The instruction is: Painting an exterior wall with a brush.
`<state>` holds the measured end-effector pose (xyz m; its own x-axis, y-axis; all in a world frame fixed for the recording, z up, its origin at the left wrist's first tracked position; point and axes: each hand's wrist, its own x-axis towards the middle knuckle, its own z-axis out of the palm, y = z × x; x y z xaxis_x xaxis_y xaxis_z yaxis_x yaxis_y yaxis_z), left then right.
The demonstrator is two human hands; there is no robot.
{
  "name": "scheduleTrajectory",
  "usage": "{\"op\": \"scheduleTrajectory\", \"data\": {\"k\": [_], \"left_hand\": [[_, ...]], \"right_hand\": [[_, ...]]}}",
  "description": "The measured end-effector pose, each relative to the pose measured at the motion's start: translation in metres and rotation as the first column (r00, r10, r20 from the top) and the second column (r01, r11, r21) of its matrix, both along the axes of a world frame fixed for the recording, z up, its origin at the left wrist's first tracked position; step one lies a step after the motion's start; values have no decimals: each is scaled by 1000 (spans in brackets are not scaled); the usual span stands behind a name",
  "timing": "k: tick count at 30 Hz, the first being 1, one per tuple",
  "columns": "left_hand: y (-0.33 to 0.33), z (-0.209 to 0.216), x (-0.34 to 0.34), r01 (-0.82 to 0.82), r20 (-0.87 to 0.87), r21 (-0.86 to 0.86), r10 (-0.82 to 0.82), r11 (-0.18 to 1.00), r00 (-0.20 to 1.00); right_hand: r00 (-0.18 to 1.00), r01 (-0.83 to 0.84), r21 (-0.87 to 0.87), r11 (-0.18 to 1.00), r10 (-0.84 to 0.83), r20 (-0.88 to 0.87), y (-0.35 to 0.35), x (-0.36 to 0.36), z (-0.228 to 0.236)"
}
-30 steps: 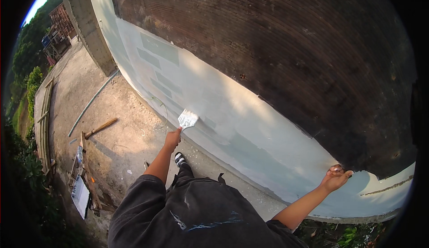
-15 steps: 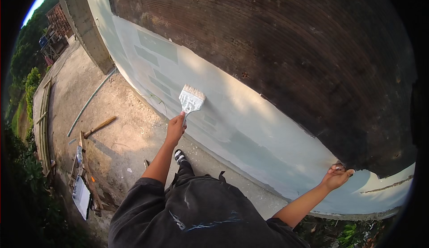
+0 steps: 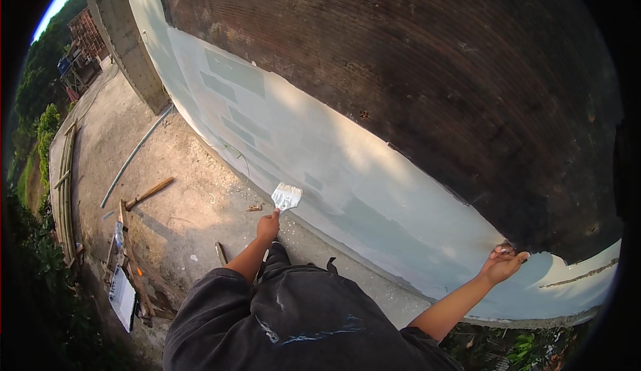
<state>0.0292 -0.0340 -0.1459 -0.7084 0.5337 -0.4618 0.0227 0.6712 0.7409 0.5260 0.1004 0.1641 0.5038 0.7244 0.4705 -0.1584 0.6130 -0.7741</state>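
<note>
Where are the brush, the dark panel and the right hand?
brush [image 3: 286, 198]: head view, on its white-coated head, below the bristle tips
dark panel [image 3: 400, 70]: head view, on the middle of its ridged face
right hand [image 3: 502, 265]: head view, on the middle of the hand, at the panel's lower edge

Left hand grips brush by the handle, bristles up, near wall base; contact unclear. Wall is pale blue-grey, patchy. Right hand is at the lower edge of dark board, which covers the wall's upper part. Ground left of wall: pipe, wood-handled tool, white tray, poles.
</note>
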Motion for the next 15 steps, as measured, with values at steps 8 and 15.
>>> {"op": "scheduleTrajectory", "data": {"k": [8,15], "left_hand": [[12,67,-5,-216,342,498,38,840,939],[41,81,0,-113,213,608,-25,786,977]], "right_hand": [[1000,28,-26,999,-29,-12,1,6,-3],[998,49,-56,997,-50,-28,-1,1,1]]}}
